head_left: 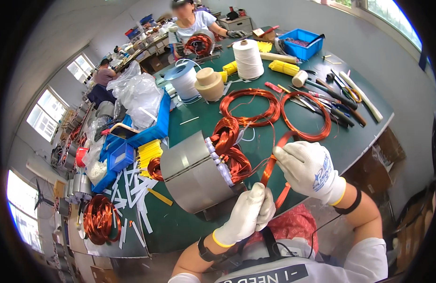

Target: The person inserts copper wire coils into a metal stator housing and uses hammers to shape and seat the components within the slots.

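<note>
Both my hands wear white knit gloves and grip a loop of orange-red copper wire coil (269, 171) in front of the table's near edge. My left hand (248, 210) is closed on its lower end, and my right hand (306, 166) pinches its upper part. A thin wire runs from the coil toward a grey cylindrical motor stator (197, 172) lying on its side to the left. Twisted copper windings (226, 134) bulge from the stator's open end, where white liners (219, 162) edge the slots. Part of the held loop is hidden behind my fingers.
Two copper wire rings (305, 116) lie beyond my hands. Hand tools (338, 101) cover the right side. A white thread cone (247, 59), spools (181, 80) and blue bins (300, 45) stand farther back. White strips (133, 193) litter the left. Another person (199, 23) works across the table.
</note>
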The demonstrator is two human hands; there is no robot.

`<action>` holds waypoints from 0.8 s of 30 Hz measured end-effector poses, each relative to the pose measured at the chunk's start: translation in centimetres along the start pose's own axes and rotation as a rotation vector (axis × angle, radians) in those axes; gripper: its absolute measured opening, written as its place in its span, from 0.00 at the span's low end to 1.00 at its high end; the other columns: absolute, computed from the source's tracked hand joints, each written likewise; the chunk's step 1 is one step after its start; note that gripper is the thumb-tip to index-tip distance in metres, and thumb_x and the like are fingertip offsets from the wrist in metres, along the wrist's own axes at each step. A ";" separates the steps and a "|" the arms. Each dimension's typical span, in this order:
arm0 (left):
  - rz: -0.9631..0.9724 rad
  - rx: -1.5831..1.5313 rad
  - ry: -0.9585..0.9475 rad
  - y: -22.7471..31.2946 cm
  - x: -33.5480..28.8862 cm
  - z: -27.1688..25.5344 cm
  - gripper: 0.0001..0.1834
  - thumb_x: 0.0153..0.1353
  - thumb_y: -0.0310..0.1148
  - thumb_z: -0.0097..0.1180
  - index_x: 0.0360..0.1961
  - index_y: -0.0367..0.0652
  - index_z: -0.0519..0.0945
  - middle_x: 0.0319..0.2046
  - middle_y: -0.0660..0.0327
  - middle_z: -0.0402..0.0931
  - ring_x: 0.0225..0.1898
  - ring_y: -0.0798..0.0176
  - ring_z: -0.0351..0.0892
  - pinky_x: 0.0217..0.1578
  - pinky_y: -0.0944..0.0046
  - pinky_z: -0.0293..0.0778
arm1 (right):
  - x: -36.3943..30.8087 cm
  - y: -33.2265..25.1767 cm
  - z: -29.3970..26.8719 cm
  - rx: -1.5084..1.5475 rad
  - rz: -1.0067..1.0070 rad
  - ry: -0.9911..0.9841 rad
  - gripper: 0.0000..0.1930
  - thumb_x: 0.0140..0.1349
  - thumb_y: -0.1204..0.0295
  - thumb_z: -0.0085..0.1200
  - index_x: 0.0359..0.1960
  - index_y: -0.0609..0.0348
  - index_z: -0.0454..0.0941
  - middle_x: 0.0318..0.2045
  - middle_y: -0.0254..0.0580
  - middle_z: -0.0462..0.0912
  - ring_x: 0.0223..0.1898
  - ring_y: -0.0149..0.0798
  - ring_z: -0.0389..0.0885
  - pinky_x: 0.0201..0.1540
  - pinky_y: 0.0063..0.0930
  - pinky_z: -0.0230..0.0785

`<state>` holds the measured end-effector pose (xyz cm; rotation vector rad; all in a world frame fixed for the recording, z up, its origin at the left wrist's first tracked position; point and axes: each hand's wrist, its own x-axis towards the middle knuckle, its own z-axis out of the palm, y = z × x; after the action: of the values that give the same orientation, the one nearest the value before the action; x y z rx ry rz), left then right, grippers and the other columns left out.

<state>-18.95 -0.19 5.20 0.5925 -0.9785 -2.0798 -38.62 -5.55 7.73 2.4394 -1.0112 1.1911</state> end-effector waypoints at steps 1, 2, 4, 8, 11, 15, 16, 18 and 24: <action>-0.013 0.058 0.045 0.0 0.0 0.1 0.29 0.72 0.58 0.36 0.20 0.47 0.63 0.13 0.71 0.54 0.14 0.75 0.50 0.13 0.73 0.48 | 0.2 0.2 0.0 0.025 -0.026 -0.032 0.12 0.47 0.76 0.61 0.36 0.59 0.81 0.23 0.37 0.76 0.22 0.39 0.77 0.21 0.32 0.67; -0.028 0.116 0.090 0.0 0.0 0.2 0.30 0.72 0.59 0.35 0.19 0.47 0.62 0.12 0.70 0.53 0.13 0.74 0.49 0.12 0.72 0.47 | 0.4 0.4 -0.2 0.027 -0.041 -0.031 0.12 0.47 0.76 0.61 0.36 0.59 0.81 0.23 0.37 0.76 0.22 0.39 0.77 0.21 0.32 0.67; -0.008 0.140 0.116 0.0 -0.1 0.1 0.30 0.71 0.58 0.39 0.20 0.46 0.64 0.12 0.70 0.55 0.13 0.74 0.50 0.13 0.73 0.49 | 0.9 0.6 -0.9 0.060 -0.061 -0.134 0.09 0.47 0.75 0.59 0.33 0.60 0.80 0.21 0.36 0.74 0.20 0.40 0.75 0.19 0.33 0.65; -0.020 0.230 0.124 0.2 0.3 0.4 0.27 0.71 0.56 0.42 0.23 0.45 0.66 0.14 0.71 0.56 0.15 0.75 0.52 0.13 0.72 0.50 | 1.4 1.0 -1.6 0.088 -0.011 -0.185 0.03 0.45 0.75 0.58 0.24 0.57 0.79 0.17 0.39 0.73 0.19 0.41 0.75 0.20 0.35 0.65; -0.024 0.241 0.115 0.1 0.4 0.5 0.26 0.71 0.56 0.43 0.25 0.44 0.66 0.16 0.71 0.57 0.16 0.76 0.52 0.14 0.73 0.49 | 1.8 1.3 -2.0 0.133 0.054 -0.234 0.01 0.45 0.77 0.56 0.19 0.57 0.77 0.16 0.42 0.73 0.20 0.44 0.76 0.21 0.37 0.66; 0.000 0.367 0.029 -0.7 -0.5 0.0 0.26 0.71 0.56 0.43 0.27 0.44 0.67 0.18 0.72 0.58 0.18 0.77 0.52 0.16 0.73 0.49 | 2.2 1.3 -3.7 0.287 0.252 -0.252 0.01 0.47 0.77 0.56 0.20 0.59 0.78 0.19 0.46 0.77 0.24 0.48 0.78 0.27 0.37 0.71; -0.019 0.341 0.031 -0.6 -0.7 -0.2 0.26 0.71 0.56 0.43 0.28 0.44 0.68 0.18 0.72 0.58 0.18 0.77 0.52 0.16 0.73 0.49 | 2.2 1.8 -4.6 0.300 0.262 -0.201 0.01 0.49 0.78 0.56 0.23 0.60 0.80 0.21 0.46 0.78 0.25 0.48 0.79 0.29 0.35 0.72; -0.012 0.318 0.057 0.5 -1.5 0.0 0.27 0.71 0.56 0.43 0.26 0.44 0.67 0.16 0.71 0.57 0.17 0.76 0.52 0.16 0.73 0.49 | 1.4 3.9 -7.2 0.296 0.323 -0.128 0.06 0.50 0.79 0.56 0.29 0.61 0.83 0.24 0.46 0.81 0.26 0.42 0.80 0.31 0.32 0.72; -0.008 -0.129 -0.076 3.9 -1.9 -1.1 0.32 0.71 0.61 0.31 0.19 0.49 0.63 0.10 0.71 0.48 0.13 0.70 0.51 0.10 0.71 0.48 | -11.5 22.0 -21.1 -0.862 1.151 0.017 0.14 0.61 0.69 0.49 0.44 0.62 0.81 0.42 0.49 0.84 0.40 0.50 0.84 0.48 0.37 0.73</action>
<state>-15.33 -0.90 7.81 0.4547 -0.8777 -2.1674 -71.03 -5.84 10.64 1.0986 -2.3957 0.6703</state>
